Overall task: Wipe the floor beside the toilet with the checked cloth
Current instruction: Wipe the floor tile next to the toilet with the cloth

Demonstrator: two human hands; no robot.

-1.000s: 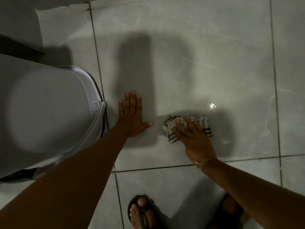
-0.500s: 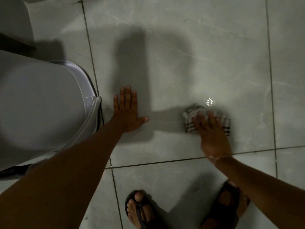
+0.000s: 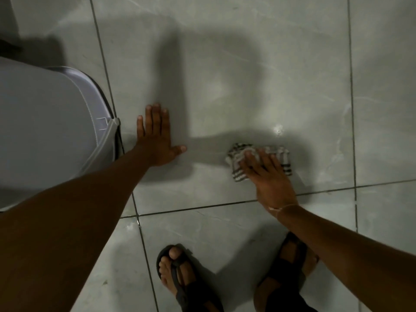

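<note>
The person is bent low over the grey marbled tile floor (image 3: 258, 70), both arms reaching down and away. The right hand (image 3: 270, 176) lies flat with its fingers spread on top of the checked cloth (image 3: 237, 163), pressing it to the tile rather than gripping it; the cloth is bunched, its pale weave and dark stripes showing past the fingertips on the left and right. It sits on the big tile just beyond the dark grout line that runs across the floor near the person, and well to the right of the toilet (image 3: 45, 131). A thin string bracelet (image 3: 283, 208) circles the right wrist. The left hand (image 3: 157, 140) is empty, planted palm down with the fingers together and the thumb stuck out to the right, just beside the toilet's rim and apart from the cloth. The pale closed lid of the toilet fills the left side. A small wet glint (image 3: 278, 129) shines on the tile just beyond the cloth. Nearest of all, two feet in dark sandals (image 3: 180, 278) stand on the nearer tile, the right one partly hidden under the right forearm.
</note>
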